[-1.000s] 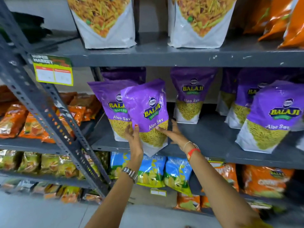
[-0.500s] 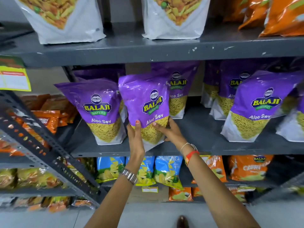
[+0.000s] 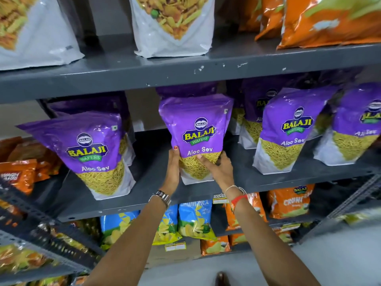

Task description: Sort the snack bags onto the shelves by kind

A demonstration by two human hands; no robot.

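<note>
A purple Balaji Aloo Sev bag (image 3: 198,129) stands upright on the middle grey shelf (image 3: 152,195), held at its lower part from both sides. My left hand (image 3: 172,168) grips its left edge and my right hand (image 3: 218,168) grips its front and right side. More purple Aloo Sev bags stand along the same shelf: one to the left (image 3: 92,151), one to the right (image 3: 286,131) and one at the far right (image 3: 356,129), with further ones behind.
The top shelf (image 3: 165,71) carries white mixture bags (image 3: 171,23) and orange bags (image 3: 329,19). Below are blue chip bags (image 3: 193,217) and orange bags (image 3: 288,201). A second rack at the left (image 3: 31,221) holds orange and yellow packs. The floor lies below.
Both hands have carried the purple bag to the right and further in, so it now stands apart from the left bag in the gap on the middle shelf. The view has shifted closer.
</note>
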